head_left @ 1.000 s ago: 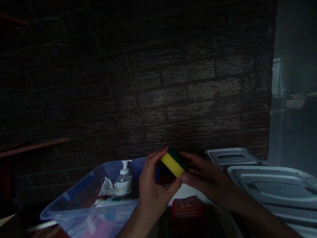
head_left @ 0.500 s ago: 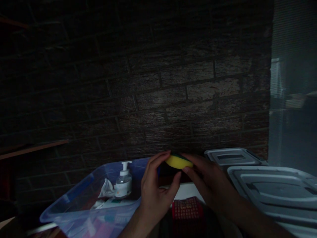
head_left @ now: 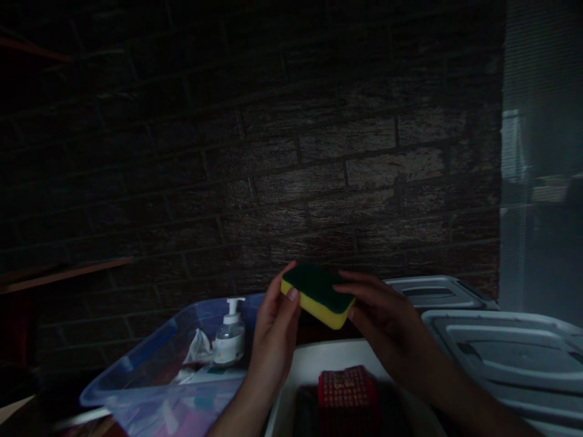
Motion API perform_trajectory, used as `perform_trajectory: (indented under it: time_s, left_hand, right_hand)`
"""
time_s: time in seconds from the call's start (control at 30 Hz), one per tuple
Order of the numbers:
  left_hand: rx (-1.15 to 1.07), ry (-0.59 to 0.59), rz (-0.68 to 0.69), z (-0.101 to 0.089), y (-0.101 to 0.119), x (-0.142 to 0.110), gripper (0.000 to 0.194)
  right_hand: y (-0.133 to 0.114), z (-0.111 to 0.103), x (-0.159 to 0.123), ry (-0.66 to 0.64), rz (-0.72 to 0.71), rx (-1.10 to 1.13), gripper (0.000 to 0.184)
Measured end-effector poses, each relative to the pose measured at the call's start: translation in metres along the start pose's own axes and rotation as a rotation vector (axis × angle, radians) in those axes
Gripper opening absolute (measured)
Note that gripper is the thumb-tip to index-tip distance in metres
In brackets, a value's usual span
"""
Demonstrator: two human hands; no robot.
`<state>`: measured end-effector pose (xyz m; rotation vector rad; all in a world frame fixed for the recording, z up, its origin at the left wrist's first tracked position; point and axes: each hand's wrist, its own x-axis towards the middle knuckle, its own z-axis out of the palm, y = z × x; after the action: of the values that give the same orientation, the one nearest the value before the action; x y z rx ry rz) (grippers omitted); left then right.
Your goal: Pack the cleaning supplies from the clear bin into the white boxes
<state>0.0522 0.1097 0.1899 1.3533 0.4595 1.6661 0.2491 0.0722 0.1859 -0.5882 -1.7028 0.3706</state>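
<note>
Between my hands is a sponge (head_left: 319,294), yellow below with a dark green scouring layer on top, held tilted in the air. My left hand (head_left: 276,325) grips its left end, thumb pressed on the yellow front edge. At the right end, my right hand (head_left: 387,321) has its fingers on the green face and its thumb by the yellow side. Beneath the hands stands a white bin (head_left: 314,357) with a red patterned box (head_left: 347,394) inside. The bin's far part is partly hidden by my hands.
To the left, a clear blue plastic tub (head_left: 150,352) contains a pump bottle (head_left: 229,337), a crumpled white piece (head_left: 199,349) and other items. Grey lidded containers (head_left: 514,346) stand on the right. A dark brick wall (head_left: 319,152) rises behind, and a shelf edge (head_left: 91,267) juts in at left.
The sponge has been turned so its green face shows broadly. My left thumb has come onto its front edge. More of the white bin's rim shows below.
</note>
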Motion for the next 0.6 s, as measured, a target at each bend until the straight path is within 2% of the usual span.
perform_trajectory:
  time_s: [0.17, 0.27, 0.37, 0.43, 0.6]
  left_hand:
    - [0.079, 0.053, 0.109, -0.005, -0.004, 0.000, 0.043]
    - [0.127, 0.068, 0.143, -0.008, -0.005, -0.001, 0.045]
    - [0.177, 0.111, 0.187, -0.009, -0.003, -0.003, 0.045]
    - [0.200, 0.121, 0.237, -0.007, -0.001, -0.005, 0.040]
    - [0.265, 0.078, 0.371, 0.002, 0.002, -0.010, 0.029]
  right_hand:
    - [0.006, 0.000, -0.003, -0.030, 0.071, 0.109, 0.047]
    - [0.000, -0.001, -0.006, -0.099, 0.130, 0.193, 0.054]
    - [-0.006, -0.001, -0.008, -0.158, 0.203, 0.313, 0.051]
    - [-0.007, 0.000, -0.007, -0.140, 0.230, 0.297, 0.045]
    - [0.000, 0.004, -0.005, -0.077, 0.247, 0.097, 0.037]
